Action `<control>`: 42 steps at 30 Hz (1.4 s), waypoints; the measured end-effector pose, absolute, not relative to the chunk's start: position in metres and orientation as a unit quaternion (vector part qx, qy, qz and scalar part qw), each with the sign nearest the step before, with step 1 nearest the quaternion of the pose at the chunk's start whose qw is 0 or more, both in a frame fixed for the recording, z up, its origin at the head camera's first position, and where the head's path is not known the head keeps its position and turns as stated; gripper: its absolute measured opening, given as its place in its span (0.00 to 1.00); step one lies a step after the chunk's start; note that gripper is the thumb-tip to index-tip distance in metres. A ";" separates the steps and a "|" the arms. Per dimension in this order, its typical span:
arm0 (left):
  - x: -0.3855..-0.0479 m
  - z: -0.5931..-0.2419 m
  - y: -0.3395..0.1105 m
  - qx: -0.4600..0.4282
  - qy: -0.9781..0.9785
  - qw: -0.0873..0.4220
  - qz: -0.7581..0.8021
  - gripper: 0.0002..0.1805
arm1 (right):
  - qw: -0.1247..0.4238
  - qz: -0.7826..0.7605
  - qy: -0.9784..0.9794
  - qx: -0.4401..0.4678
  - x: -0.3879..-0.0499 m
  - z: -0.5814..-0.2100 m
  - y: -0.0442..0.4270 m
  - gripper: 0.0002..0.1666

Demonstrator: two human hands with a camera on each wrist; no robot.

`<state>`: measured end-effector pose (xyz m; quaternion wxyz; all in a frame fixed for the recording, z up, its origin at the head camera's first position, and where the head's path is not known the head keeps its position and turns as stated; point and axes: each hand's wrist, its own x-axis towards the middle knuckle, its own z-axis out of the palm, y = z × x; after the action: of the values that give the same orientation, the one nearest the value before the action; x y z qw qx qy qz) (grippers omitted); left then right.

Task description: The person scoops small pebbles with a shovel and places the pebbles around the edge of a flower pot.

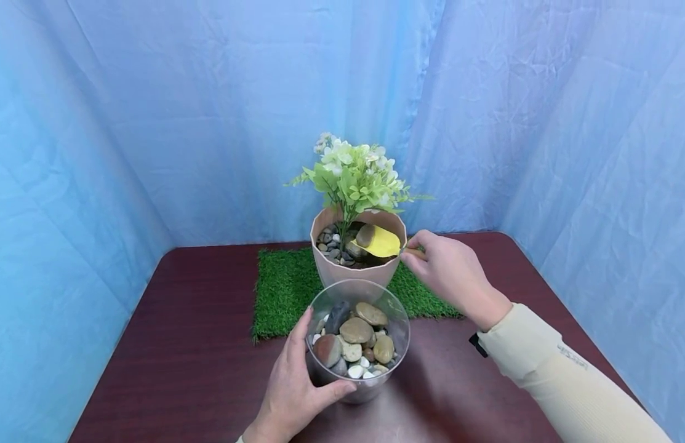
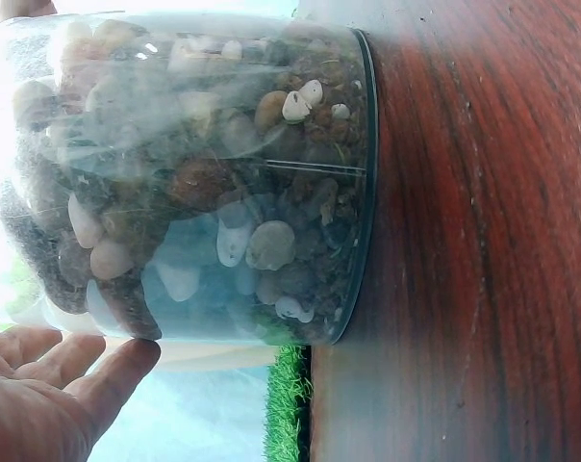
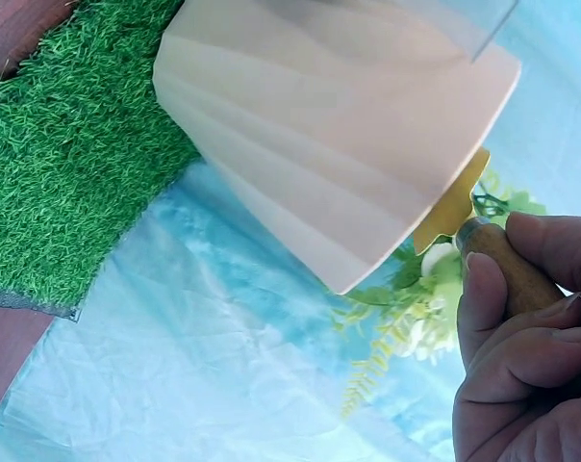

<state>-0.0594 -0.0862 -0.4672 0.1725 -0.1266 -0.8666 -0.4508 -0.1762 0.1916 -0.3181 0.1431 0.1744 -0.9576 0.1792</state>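
Observation:
My right hand grips the wooden handle of a small trowel with a yellow blade. The blade lies inside the rim of a pale pink flowerpot, with a brown stone at its tip. Small grey pebbles and an upright plant with white flowers are in the pot. Nearer to me stands a clear container of mixed stones and pebbles. My left hand holds the container's left side, thumb at the near rim and fingers along the far side.
A green artificial grass mat lies under the pot on a dark red wooden table. Light blue curtains hang behind the table and along both sides. The container stands close in front of the pot.

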 end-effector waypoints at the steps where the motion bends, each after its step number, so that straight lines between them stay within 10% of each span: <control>1: -0.059 -0.468 -0.086 -0.127 -0.866 0.173 -0.452 0.73 | 0.138 0.179 -0.959 0.171 -0.178 -0.319 0.191 0.11; 42: -0.062 -0.470 -0.088 -0.148 -0.867 0.193 -0.435 0.74 | 0.077 0.111 -0.981 0.141 -0.227 -0.317 0.152 0.09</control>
<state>-0.0619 -0.0876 -0.4703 0.1933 -0.1479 -0.8671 -0.4346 -0.2271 0.1518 -0.3173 0.0770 0.1407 -0.9807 0.1114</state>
